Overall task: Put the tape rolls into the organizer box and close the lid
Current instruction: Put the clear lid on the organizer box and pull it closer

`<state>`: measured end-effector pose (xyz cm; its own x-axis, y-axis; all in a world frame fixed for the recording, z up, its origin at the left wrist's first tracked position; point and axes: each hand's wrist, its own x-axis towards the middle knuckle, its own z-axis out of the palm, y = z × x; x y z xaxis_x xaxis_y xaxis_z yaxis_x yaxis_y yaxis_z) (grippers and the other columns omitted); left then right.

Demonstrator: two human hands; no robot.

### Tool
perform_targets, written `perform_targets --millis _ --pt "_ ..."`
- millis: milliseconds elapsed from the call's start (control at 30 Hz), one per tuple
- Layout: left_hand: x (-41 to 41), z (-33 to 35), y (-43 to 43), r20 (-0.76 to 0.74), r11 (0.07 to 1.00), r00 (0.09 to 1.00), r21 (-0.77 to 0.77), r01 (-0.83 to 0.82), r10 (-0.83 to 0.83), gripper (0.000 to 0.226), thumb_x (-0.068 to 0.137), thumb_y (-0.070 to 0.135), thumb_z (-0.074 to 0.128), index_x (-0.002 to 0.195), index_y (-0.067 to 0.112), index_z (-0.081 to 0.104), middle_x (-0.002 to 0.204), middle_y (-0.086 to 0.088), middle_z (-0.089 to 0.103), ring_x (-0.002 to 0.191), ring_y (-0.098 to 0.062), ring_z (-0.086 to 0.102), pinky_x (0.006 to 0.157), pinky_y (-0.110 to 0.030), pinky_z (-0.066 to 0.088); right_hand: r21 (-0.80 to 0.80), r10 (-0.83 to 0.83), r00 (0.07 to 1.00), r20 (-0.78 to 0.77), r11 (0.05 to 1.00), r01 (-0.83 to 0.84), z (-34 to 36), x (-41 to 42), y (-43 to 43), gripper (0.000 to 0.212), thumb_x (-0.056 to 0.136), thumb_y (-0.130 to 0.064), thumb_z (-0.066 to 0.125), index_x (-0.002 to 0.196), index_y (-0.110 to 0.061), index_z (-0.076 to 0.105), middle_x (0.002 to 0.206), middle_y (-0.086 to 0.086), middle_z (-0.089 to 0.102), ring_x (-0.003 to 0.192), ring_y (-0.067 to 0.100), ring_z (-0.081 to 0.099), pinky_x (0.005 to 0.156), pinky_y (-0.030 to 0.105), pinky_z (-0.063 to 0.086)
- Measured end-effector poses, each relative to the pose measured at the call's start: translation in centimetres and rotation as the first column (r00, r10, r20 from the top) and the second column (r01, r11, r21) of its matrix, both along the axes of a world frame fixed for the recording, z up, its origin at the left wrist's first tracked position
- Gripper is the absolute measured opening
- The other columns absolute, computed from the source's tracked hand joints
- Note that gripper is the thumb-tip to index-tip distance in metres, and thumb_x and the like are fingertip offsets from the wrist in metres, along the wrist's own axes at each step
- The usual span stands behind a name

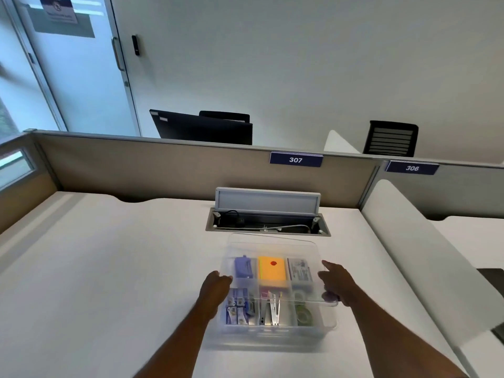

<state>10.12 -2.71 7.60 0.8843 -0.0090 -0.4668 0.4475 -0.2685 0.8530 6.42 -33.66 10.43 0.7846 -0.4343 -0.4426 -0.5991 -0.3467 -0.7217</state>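
Observation:
A clear plastic organizer box stands on the white desk in front of me. Its clear lid hangs tilted over the box, with the near edge raised above the front compartments. My left hand grips the lid's left edge. My right hand holds the lid's right edge, index finger stretched along it. Greenish tape rolls lie in the front right compartment. Other compartments hold a purple stapler, an orange sticky-note pad, metal clips and small blue-white packets.
An open cable hatch with its flap up sits in the desk just behind the box. A beige partition labelled 307 closes the far side. A white divider bounds the desk on the right.

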Motion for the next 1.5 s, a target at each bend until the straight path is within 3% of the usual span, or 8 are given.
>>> perform_targets --millis 67,133,267,600,833,1033,1267,1500 --pt "0.3 -0.2 -0.8 0.006 0.995 1.0 0.102 0.008 -0.009 0.045 0.095 0.03 0.054 0.129 0.001 0.047 0.139 -0.018 0.049 0.12 -0.032 0.051 0.092 -0.034 0.041 -0.231 0.093 0.995 -0.024 0.968 -0.096 -0.2 0.0 -0.4 0.053 0.091 -0.027 0.044 0.144 -0.02 0.035 0.124 0.005 0.055 0.066 0.017 0.053 0.047 0.015 0.038" --pt "0.4 -0.2 -1.1 0.034 0.979 0.999 0.202 0.004 -0.011 0.05 0.095 0.037 0.051 0.126 -0.002 0.05 0.132 -0.019 0.056 0.115 -0.032 0.056 0.095 -0.035 0.044 -0.312 0.091 0.995 -0.036 0.945 -0.097 -0.3 -0.2 -0.4 0.05 0.092 -0.035 0.043 0.141 -0.027 0.039 0.135 0.005 0.051 0.076 0.023 0.064 0.048 0.023 0.052" --pt "-0.4 -0.9 -1.2 0.11 0.954 0.994 0.298 -0.014 -0.02 0.051 0.093 0.039 0.055 0.128 0.002 0.052 0.136 -0.016 0.056 0.123 -0.031 0.053 0.104 -0.037 0.04 -0.445 0.119 0.99 -0.074 0.885 -0.14 -1.1 -0.9 0.6 0.048 0.092 -0.039 0.04 0.139 -0.031 0.04 0.134 0.008 0.054 0.103 0.033 0.064 0.09 0.046 0.054" --pt "-0.8 -2.2 -0.7 0.227 0.914 0.972 0.403 -0.039 -0.059 0.032 0.096 0.02 0.05 0.119 0.001 0.062 0.125 -0.018 0.064 0.115 -0.033 0.059 0.103 -0.039 0.042 -0.63 0.105 0.993 -0.047 0.769 -0.111 -3.5 -2.4 2.3 0.041 0.095 -0.037 0.033 0.134 -0.025 0.041 0.107 0.012 0.067 0.097 0.034 0.066 0.082 0.038 0.051" --pt "-0.8 -2.8 -0.5 0.251 0.931 0.967 0.362 -0.059 -0.037 0.029 0.097 0.014 0.047 0.112 -0.003 0.064 0.117 -0.02 0.067 0.11 -0.037 0.062 0.103 -0.045 0.046 -0.644 0.133 0.984 -0.118 0.744 -0.178 -3.6 -2.2 2.2 0.046 0.098 -0.038 0.031 0.14 -0.022 0.035 0.116 0.011 0.065 0.104 0.031 0.064 0.087 0.036 0.05" --pt "-1.8 -3.3 -1.4 0.244 0.946 0.97 0.311 -0.09 0.012 0.038 0.099 0.013 0.043 0.135 0.003 0.048 0.137 -0.02 0.055 0.124 -0.035 0.054 0.108 -0.042 0.039 -0.653 0.173 0.963 -0.205 0.709 -0.267 -3.0 -2.3 1.8 0.05 0.098 -0.042 0.032 0.145 -0.026 0.027 0.124 0.01 0.062 0.113 0.029 0.06 0.092 0.036 0.048" --pt "-2.2 -3.6 -1.6 0.266 0.945 0.964 0.312 -0.101 0.015 0.039 0.099 0.013 0.043 0.137 0.003 0.046 0.136 -0.021 0.055 0.122 -0.036 0.056 0.107 -0.043 0.04 -0.695 0.209 0.928 -0.309 0.616 -0.37 -2.9 -2.7 1.6 0.055 0.097 -0.047 0.029 0.148 -0.032 0.015 0.122 0.006 0.064 0.112 0.026 0.06 0.091 0.036 0.047" --pt "-2.6 -4.1 -1.5 0.28 0.944 0.96 0.32 -0.078 -0.015 0.042 0.102 0.022 0.036 0.142 0.009 0.04 0.135 -0.019 0.057 0.12 -0.036 0.057 0.105 -0.046 0.042 -0.543 0.175 0.975 -0.133 0.811 -0.22 -4.8 -3.8 1.2 0.053 0.098 -0.043 0.027 0.148 -0.037 0.009 0.113 0.016 0.066 0.1 0.034 0.063 0.088 0.041 0.048"
